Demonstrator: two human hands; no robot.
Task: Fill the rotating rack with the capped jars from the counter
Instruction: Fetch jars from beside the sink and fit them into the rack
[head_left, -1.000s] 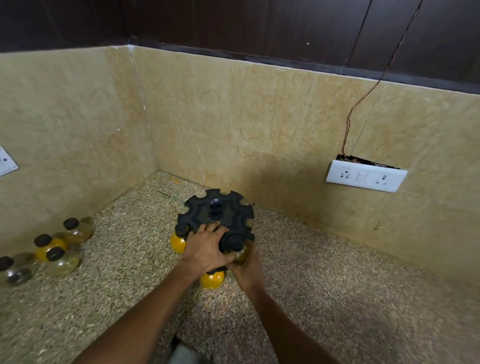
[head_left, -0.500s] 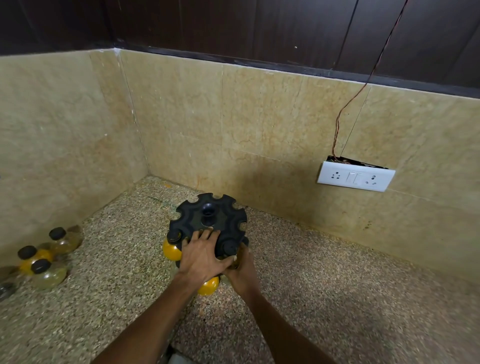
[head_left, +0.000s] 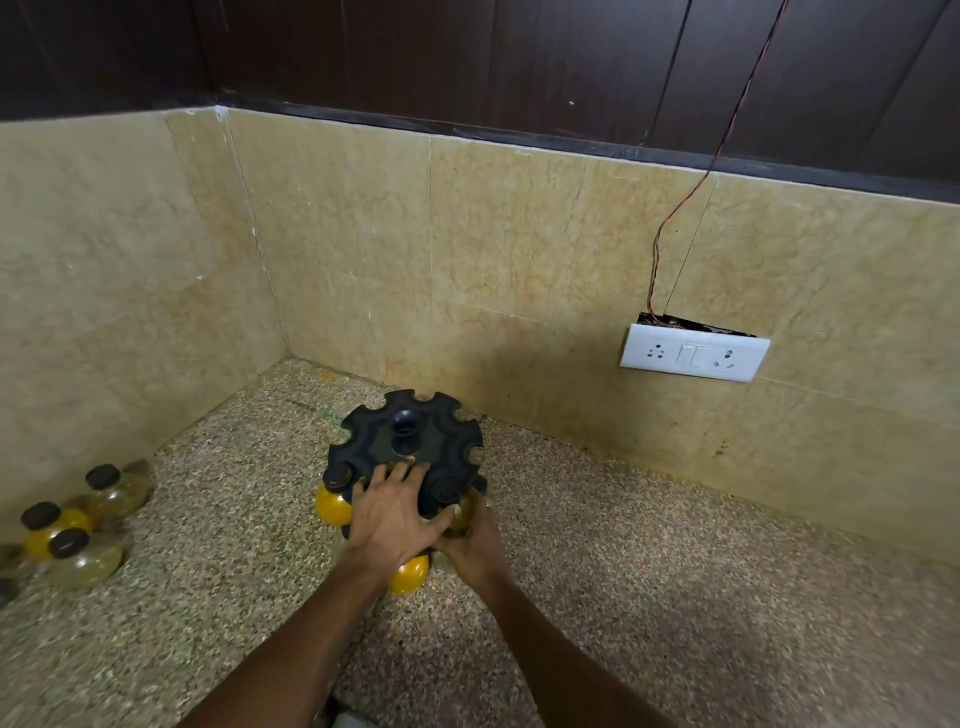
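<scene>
The black rotating rack (head_left: 410, 441) stands on the speckled counter near the corner, with notches round its rim. My left hand (head_left: 392, 512) lies flat on its near top, fingers spread. My right hand (head_left: 475, 543) grips a pale capped jar (head_left: 460, 512) at the rack's near right notch, its black cap (head_left: 444, 488) level with the rack top. A yellow jar (head_left: 332, 506) hangs in the left notch and another yellow jar (head_left: 410, 574) shows below my left wrist. Three capped jars (head_left: 78, 525) stand loose at the far left.
Tiled walls meet in a corner behind the rack. A white socket plate (head_left: 693, 353) with a loose red wire hangs on the right wall. Bare counter (head_left: 701, 597) stretches to the right of the rack.
Both hands stay on the rack and the jar. The camera has shifted slightly, so the rack sits a little lower and more to the left in view.
</scene>
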